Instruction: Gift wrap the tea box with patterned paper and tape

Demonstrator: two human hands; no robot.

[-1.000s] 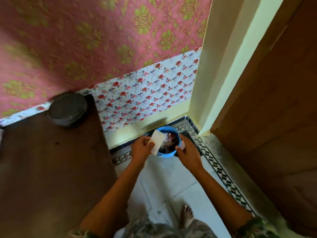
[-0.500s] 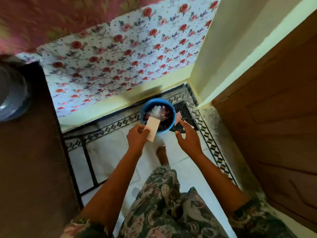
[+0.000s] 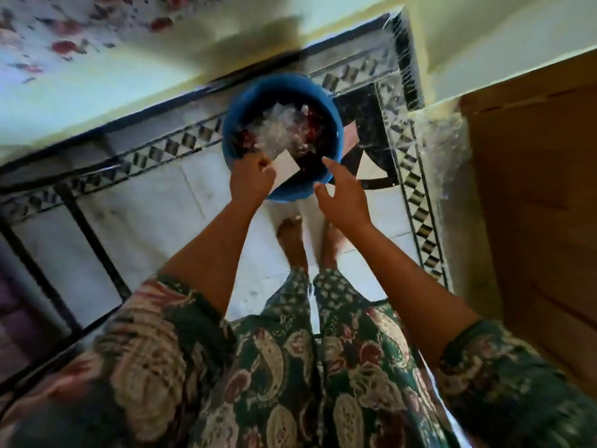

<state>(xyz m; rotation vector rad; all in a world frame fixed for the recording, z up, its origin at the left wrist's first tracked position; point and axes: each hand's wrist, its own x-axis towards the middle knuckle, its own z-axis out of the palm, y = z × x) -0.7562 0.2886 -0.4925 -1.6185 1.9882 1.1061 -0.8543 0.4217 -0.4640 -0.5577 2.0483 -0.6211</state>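
Observation:
My left hand (image 3: pixel 250 179) pinches a small white scrap of paper (image 3: pixel 285 168) over the near rim of a blue bin (image 3: pixel 239 124) on the floor. The bin holds crumpled clear plastic (image 3: pixel 277 127) and dark red scraps. My right hand (image 3: pixel 342 192) hovers beside the bin's near right rim with fingers spread, holding nothing. The tea box, patterned wrapping paper and tape are not in view.
The bin stands in a floor corner by a yellow wall (image 3: pixel 161 69) and a black-and-white tile border (image 3: pixel 416 189). A wooden door (image 3: pixel 533 195) is at the right. Dark table edge (image 3: pixel 13 315) lies at the left. My bare feet (image 3: pixel 292 240) stand just behind the bin.
The view has tilted down and closer to the bin. My left hand has carried the white scrap over the bin's rim. My right hand stays empty beside it.

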